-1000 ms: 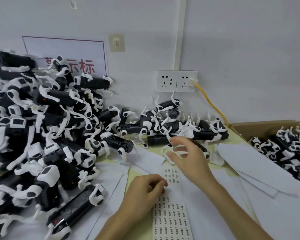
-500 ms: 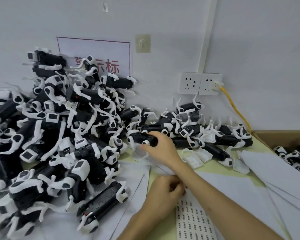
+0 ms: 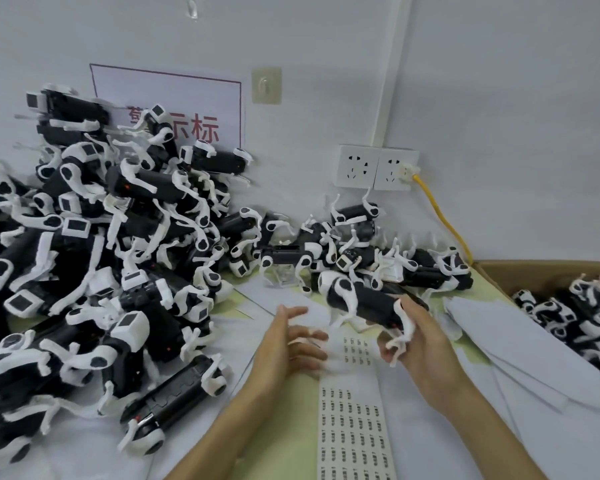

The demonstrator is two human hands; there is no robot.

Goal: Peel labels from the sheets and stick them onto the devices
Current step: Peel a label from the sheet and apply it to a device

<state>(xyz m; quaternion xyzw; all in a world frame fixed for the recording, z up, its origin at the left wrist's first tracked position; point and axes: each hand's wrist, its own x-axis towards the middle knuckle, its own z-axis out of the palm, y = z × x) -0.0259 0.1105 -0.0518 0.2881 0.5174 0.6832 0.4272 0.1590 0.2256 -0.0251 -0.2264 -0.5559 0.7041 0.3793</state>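
Since 0.5 s ago, 1 device (image 3: 371, 303) has been lifted out of the heap by the right hand (image 3: 421, 341) and brought over the top of the label sheet (image 3: 354, 427). The left hand (image 3: 291, 341), then curled on that sheet, has been opened.

The grip of the right hand is closed round 1 end of the device, which is held tilted just above the sheet's upper end. The device has a black, rounded, oblong body with white curved plastic legs and a white rounded cap. The grip of the left hand is open, fingers spread and holding nothing, just left of the sheet's top.

The label sheet is a long, narrow white strip laid flat on the pale yellow-green desk (image 3: 291, 410), printed with rows of small dark labels; their writing is too small to be read.

Left of the sheet, a tall pile of devices (image 3: 84, 254) is stacked against the wall. Beyond the sheet, a red-bordered white sign (image 3: 201, 98) is fixed to the wall, its red characters "示标" partly hidden by the pile. Beyond and right of the sheet, 2 white sockets (image 3: 378, 166) are mounted, with a yellow cable (image 3: 440, 216) plugged into the right 1. Right of the sheet, white paper sheets (image 3: 520, 348) lie overlapped, and past them more devices are held in a brown cardboard box (image 3: 534, 271).
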